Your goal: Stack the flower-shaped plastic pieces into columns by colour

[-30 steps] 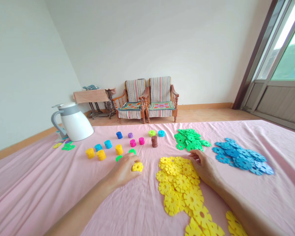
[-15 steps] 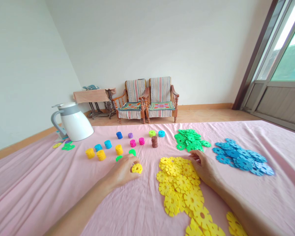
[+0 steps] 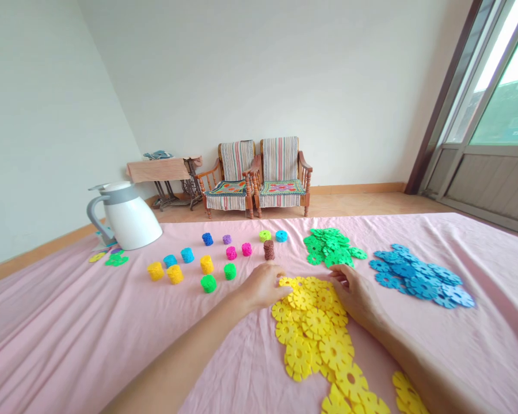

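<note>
Your left hand [image 3: 263, 286] curls against the yellow plastic discs [image 3: 313, 325] — any grip is hidden — while your right hand [image 3: 354, 296] lies half-open at their edge on the pink sheet [image 3: 112, 328].
</note>
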Action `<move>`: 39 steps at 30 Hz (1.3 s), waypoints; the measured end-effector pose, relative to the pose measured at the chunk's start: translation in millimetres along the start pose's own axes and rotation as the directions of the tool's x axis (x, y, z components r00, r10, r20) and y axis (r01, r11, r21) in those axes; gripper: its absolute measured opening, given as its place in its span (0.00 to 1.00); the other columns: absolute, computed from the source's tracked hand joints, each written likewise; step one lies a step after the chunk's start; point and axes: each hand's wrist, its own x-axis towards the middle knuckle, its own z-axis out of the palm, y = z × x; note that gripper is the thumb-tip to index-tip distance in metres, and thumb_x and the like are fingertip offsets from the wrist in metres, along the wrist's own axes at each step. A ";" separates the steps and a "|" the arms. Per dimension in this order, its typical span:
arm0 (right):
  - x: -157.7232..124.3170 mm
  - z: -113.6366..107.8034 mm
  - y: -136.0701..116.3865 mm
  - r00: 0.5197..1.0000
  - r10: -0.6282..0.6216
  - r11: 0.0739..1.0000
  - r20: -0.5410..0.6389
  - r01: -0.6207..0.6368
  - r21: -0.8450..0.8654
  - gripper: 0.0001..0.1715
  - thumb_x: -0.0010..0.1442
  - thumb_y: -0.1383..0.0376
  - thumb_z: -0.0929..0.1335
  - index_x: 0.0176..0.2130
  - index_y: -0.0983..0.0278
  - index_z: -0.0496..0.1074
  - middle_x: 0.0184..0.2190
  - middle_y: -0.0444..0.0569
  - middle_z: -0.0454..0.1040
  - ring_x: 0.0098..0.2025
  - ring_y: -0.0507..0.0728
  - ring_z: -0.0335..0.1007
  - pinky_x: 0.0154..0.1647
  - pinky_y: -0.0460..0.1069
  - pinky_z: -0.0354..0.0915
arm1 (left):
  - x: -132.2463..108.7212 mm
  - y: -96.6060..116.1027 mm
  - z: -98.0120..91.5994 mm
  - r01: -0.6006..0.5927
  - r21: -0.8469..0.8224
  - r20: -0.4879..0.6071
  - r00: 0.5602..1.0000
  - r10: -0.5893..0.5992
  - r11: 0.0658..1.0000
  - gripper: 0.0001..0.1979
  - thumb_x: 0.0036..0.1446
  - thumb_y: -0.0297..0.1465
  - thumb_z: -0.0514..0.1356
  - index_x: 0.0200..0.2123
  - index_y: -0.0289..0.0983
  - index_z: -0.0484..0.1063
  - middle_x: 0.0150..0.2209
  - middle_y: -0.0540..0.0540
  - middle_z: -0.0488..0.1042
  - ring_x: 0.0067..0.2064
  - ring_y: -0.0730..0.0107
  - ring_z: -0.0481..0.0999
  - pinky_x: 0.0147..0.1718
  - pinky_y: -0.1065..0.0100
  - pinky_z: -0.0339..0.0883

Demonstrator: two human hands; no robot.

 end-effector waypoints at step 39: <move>1.9 1.3 6.5 1.000 -0.013 1.000 0.010 0.012 0.005 0.12 0.54 0.64 0.62 0.40 0.62 0.68 0.34 0.49 0.75 0.37 0.56 0.72 0.40 0.50 0.67 | -68.1 -40.7 -43.1 0.151 -0.005 -0.060 0.987 -0.151 0.988 0.13 0.42 0.26 0.60 0.35 0.37 0.72 0.33 0.49 0.69 0.33 0.67 0.69 0.32 0.70 0.61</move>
